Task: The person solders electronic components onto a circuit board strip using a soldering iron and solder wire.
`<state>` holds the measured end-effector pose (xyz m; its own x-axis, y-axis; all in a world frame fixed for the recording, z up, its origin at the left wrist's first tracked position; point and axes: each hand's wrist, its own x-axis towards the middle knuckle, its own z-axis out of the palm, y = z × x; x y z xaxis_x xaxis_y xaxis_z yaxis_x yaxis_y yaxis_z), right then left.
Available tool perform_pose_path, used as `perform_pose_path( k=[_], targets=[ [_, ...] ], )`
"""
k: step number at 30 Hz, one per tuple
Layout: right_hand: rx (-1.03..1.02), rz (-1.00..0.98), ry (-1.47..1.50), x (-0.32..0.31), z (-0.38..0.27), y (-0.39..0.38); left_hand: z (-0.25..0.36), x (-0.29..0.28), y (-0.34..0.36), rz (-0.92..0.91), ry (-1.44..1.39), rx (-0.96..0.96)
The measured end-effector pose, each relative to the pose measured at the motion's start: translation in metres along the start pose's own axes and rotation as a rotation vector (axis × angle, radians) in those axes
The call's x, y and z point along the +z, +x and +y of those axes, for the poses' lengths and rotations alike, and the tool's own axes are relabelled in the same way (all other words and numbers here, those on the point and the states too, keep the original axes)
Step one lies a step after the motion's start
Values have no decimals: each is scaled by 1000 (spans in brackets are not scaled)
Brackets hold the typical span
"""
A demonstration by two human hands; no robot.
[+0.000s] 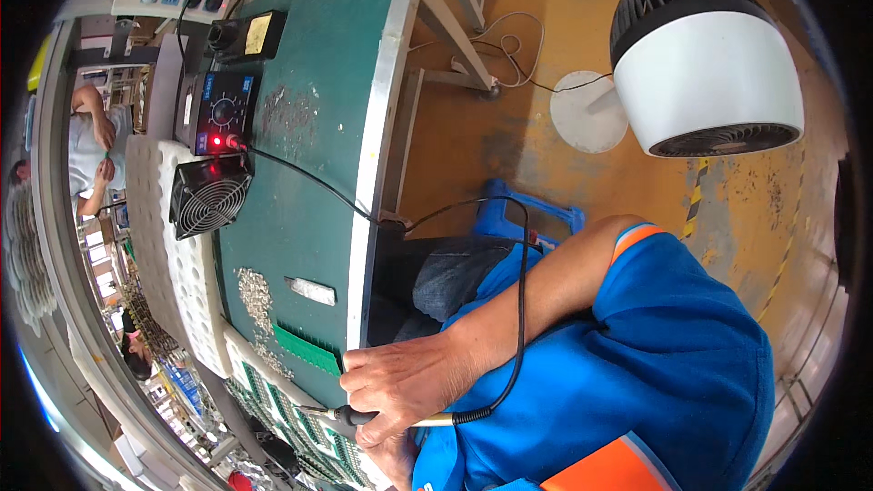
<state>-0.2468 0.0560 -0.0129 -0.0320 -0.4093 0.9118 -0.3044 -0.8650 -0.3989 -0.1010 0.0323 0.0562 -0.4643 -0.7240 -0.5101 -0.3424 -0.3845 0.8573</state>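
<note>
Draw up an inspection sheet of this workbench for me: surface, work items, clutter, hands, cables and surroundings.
Surface: green bench top, dark specks scattered on it.
Job's things: soldering iron, its tip end near green circuit boards.
Clutter: pale small parts in a loose heap; a green strip and a whitish piece nearby.
Grip: right hand closed around the iron; left hand close by, partly hidden, hold unclear.
Cables: black cable from the red-lit control box, past the bench edge, to the iron.
Surroundings: small black fan beside the box; blue stool; large white-and-black appliance; another person beyond the bench.
</note>
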Motion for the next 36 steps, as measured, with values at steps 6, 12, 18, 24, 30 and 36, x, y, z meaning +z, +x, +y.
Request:
perform_pose_path(
  k=[6,12,18,24,30,36],
  targets=[
    [-37,8,-11,-4,-5,0,4,11,4,-23,35,42],
    [-19,25,-38,-13,-6,1,4,1,-13,58,21,146],
    [55,-99,-25,-22,-12,6,-29,-14,-52,181,-68,209],
    [69,-112,13,-16,-6,8,-30,-18,-47,169,-118,148],
    [65,-67,-6,0,-3,7,-40,-25,-44,159,-173,220],
    [88,-103,8,-1,-5,2,-46,-24,-44,164,-211,227]
  ],
)
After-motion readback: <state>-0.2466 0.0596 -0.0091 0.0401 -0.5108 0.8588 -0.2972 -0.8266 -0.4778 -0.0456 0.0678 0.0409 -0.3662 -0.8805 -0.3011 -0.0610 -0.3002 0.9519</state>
